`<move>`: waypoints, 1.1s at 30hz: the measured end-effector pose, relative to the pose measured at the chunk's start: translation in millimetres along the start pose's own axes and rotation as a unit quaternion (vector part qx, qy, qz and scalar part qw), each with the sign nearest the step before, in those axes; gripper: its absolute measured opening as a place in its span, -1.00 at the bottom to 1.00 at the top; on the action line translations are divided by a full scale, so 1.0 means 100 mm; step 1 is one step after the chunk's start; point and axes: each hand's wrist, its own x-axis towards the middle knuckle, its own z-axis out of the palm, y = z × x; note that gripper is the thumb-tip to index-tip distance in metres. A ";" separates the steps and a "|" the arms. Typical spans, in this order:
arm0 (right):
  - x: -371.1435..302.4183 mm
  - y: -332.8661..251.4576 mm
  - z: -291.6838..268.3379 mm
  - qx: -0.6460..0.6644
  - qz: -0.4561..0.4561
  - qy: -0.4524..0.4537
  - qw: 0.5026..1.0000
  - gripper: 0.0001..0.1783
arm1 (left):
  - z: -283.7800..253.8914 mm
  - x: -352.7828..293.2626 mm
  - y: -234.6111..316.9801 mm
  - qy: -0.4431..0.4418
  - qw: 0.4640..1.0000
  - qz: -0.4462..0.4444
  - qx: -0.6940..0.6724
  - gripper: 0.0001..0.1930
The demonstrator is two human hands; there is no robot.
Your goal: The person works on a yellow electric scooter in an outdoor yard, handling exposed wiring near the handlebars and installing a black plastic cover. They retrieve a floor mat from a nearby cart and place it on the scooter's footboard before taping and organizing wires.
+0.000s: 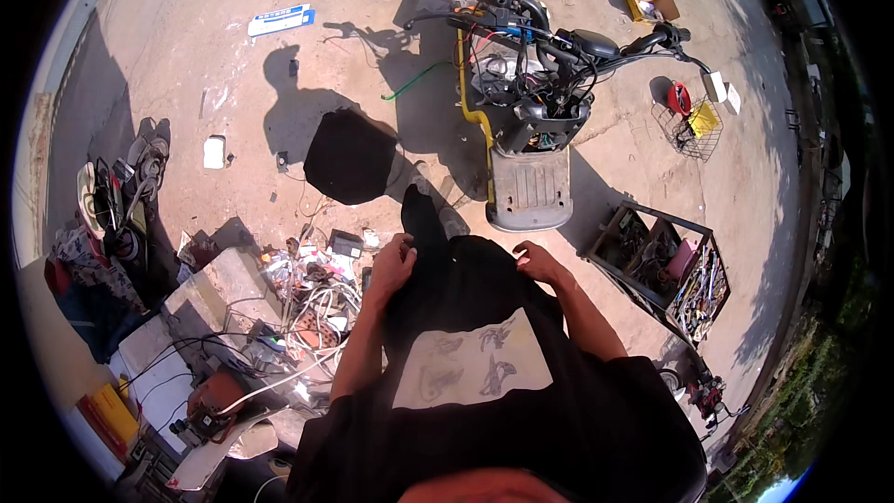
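Observation:
My left hand (395,261) hangs beside my dark trousers (480,270), its fingers loosely bent and a little apart. No object shows in it. On the other side of my lap, my right hand (537,263) is also half curled, with a gap between thumb and fingers and nothing visible in it. Ahead of me to the right stands a partly stripped electric scooter (549,65), its handlebar and wiring exposed and its grey footboard (531,188) facing me. A black round-edged seat or mat (351,156) is ahead on the left. Neither hand touches the scooter.
A metal-framed bin (656,270) of parts stands at right. Beyond it are a wire basket (694,130) and an open yellow carton (649,5). Tangled cables (321,307) and scrap lie at left, near an orange-brown power tool (216,396). A green cord (414,81) crosses the ground.

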 end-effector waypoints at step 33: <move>-0.10 -1.29 2.03 0.712 -0.042 -0.002 0.701 -0.53 | -0.59 2.97 1.86 -0.679 0.673 -0.087 0.280 -0.69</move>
